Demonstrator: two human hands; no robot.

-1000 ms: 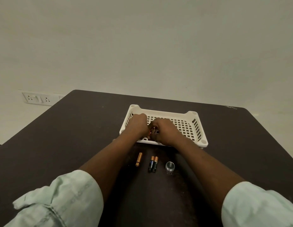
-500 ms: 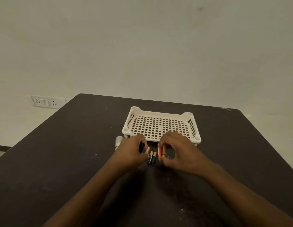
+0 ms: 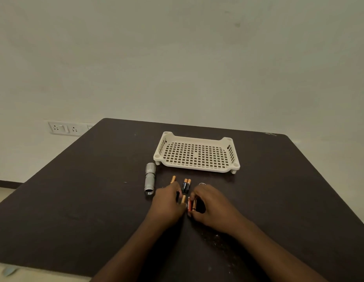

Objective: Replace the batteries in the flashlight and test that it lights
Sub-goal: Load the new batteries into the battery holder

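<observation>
Silver flashlight lies lengthwise at ten o'clock, nearer the left hand; both it and the right hand pinch batteries.

Light: dim, even, greenish cast.
Shadows: soft, faint under the basket.
Focus: fairly sharp; hands slightly soft.
Edges: wide-angle bending of the table.
</observation>
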